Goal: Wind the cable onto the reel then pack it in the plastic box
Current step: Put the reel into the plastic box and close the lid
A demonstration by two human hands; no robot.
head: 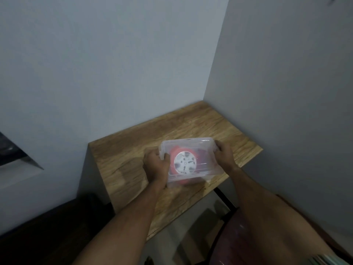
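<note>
A clear plastic box (pixel 207 150) with its lid on sits on the wooden table (pixel 133 150). Inside it lies an orange cable reel (pixel 174 152) with a white round socket face (pixel 185 162), seen through the lid. My left hand (pixel 155 165) grips the box's left edge, thumb over the lid. On the right end, my right hand (pixel 224 153) holds the box with its fingers curled over the rim.
The table fits into a corner between two pale walls (pixel 114 64). Its front edge runs diagonally near my forearms. A dark chair (pixel 227 211) and floor show below the table on the right. A dark surface lies at lower left.
</note>
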